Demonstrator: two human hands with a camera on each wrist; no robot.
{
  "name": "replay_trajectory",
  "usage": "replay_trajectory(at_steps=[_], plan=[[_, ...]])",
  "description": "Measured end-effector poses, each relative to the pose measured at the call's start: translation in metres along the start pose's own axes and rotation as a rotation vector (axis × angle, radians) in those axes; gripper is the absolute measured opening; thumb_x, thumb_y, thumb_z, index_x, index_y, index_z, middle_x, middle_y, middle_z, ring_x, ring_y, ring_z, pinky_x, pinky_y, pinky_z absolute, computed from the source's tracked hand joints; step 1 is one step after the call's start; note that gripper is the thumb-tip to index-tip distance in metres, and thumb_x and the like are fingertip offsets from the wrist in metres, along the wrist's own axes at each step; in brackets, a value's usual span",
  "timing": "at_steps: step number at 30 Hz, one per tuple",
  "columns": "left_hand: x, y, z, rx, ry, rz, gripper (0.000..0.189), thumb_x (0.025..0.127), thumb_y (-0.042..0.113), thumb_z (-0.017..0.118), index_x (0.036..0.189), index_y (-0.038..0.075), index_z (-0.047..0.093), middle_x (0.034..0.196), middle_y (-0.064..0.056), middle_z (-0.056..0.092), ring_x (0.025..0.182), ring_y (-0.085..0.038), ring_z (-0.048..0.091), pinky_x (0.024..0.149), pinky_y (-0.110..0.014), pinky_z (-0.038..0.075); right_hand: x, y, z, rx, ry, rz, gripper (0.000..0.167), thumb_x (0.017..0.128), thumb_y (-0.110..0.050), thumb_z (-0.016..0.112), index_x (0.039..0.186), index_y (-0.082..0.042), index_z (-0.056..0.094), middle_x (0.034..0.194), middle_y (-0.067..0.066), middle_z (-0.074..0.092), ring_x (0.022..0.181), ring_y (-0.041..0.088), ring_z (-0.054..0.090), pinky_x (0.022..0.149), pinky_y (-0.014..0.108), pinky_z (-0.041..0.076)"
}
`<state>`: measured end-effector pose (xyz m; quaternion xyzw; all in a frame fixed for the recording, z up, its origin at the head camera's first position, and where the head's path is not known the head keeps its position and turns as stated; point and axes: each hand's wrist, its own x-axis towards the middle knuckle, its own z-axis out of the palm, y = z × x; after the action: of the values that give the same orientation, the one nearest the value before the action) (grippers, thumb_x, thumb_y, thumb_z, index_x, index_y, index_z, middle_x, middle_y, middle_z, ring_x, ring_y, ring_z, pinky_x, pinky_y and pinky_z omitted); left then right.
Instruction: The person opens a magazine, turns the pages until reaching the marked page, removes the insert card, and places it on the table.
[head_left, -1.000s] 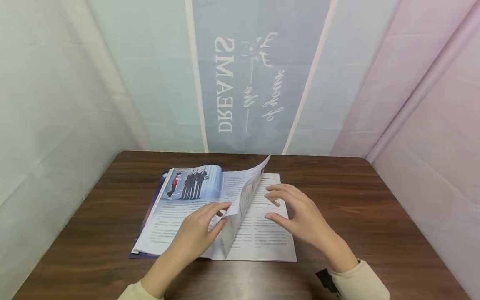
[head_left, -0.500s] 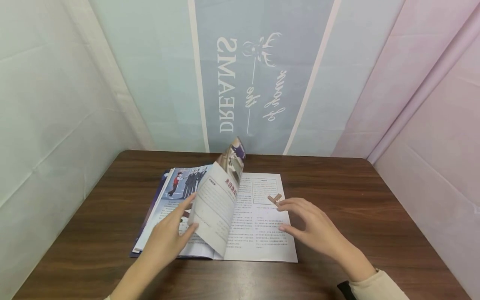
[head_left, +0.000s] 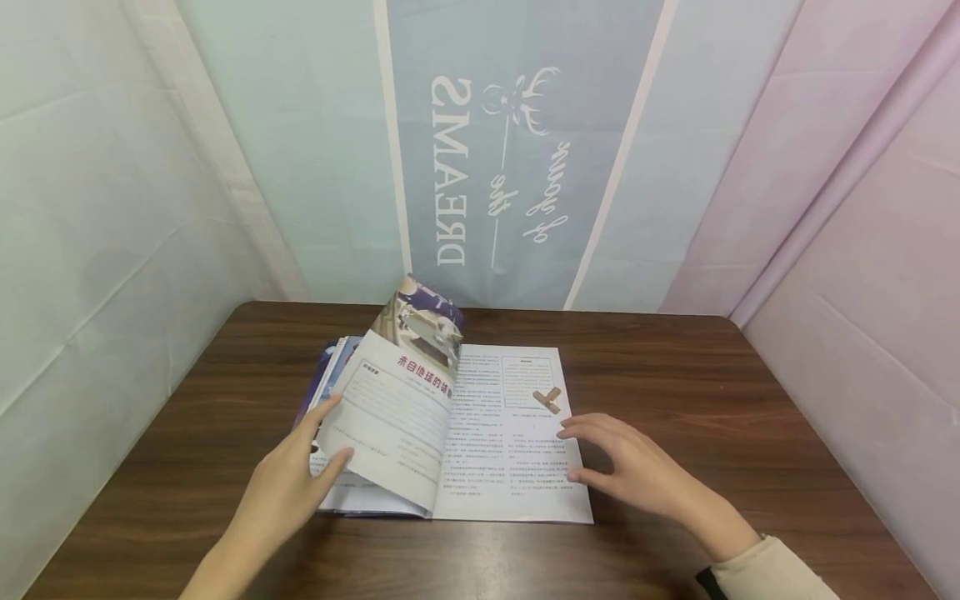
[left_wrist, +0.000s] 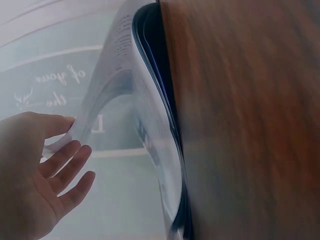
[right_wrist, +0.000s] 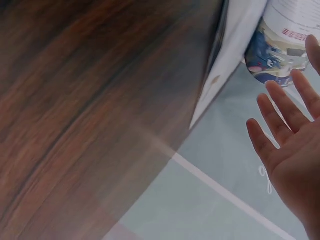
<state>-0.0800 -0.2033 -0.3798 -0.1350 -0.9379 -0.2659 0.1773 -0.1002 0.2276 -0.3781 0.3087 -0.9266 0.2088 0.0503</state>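
An open magazine (head_left: 517, 475) lies on the table, with one page (head_left: 397, 425) lifted and curving over to the left. My left hand (head_left: 288, 479) pinches that page by its outer edge; in the left wrist view the thumb and fingers (left_wrist: 57, 160) have the paper between them. Beside the right-hand page is my right hand (head_left: 645, 471), fingers spread and gripping nothing; the right wrist view shows its fingers (right_wrist: 282, 112) apart. On the right-hand page is a brown T-shaped mark or piece (head_left: 548, 400); whether it is printed I cannot tell.
Dark wood-grain table (head_left: 750, 433) surrounds the magazine. A pale curtain (head_left: 330, 167) with mirrored lettering hangs behind the far edge, and white cloth walls (head_left: 112, 208) stand at both sides.
My left hand has carried the page from right of the spine over to the left, exposing a red title and a picture. My right hand has drawn back slightly right and toward me.
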Motion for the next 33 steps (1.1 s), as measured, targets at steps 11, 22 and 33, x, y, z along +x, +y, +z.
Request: replay_trajectory(at_steps=[11, 22, 33], plan=[[-0.012, -0.024, -0.014, 0.072, -0.073, -0.068, 0.055, 0.085, 0.011, 0.078, 0.134, 0.006, 0.055, 0.128, -0.026, 0.060, 0.110, -0.047, 0.061, 0.081, -0.063, 0.051, -0.007, 0.006, 0.007, -0.016, -0.138, 0.031, 0.055, 0.079, -0.029, 0.085, 0.128, -0.012, 0.064, 0.137, 0.006, 0.057, 0.125, 0.026, 0.054, 0.102, 0.048, 0.046], [-0.017, -0.048, -0.021, 0.135, -0.304, -0.182, 0.053, 0.085, 0.020, 0.079, 0.130, 0.002, 0.059, 0.128, -0.025, 0.059, 0.115, -0.048, 0.057, 0.084, -0.064, 0.050, -0.013, 0.010, 0.010, 0.003, -0.217, 0.055, 0.064, 0.075, -0.029, 0.087, 0.131, -0.011, 0.062, 0.144, 0.009, 0.052, 0.130, 0.032, 0.050, 0.103, 0.053, 0.044], [-0.021, -0.063, -0.018, 0.156, -0.381, -0.144, 0.054, 0.079, 0.024, 0.084, 0.125, 0.004, 0.064, 0.122, -0.020, 0.063, 0.111, -0.046, 0.060, 0.079, -0.060, 0.053, -0.014, 0.009, 0.010, 0.028, -0.294, 0.110, 0.064, 0.074, -0.027, 0.087, 0.131, -0.011, 0.062, 0.149, 0.012, 0.046, 0.134, 0.037, 0.045, 0.104, 0.057, 0.041]])
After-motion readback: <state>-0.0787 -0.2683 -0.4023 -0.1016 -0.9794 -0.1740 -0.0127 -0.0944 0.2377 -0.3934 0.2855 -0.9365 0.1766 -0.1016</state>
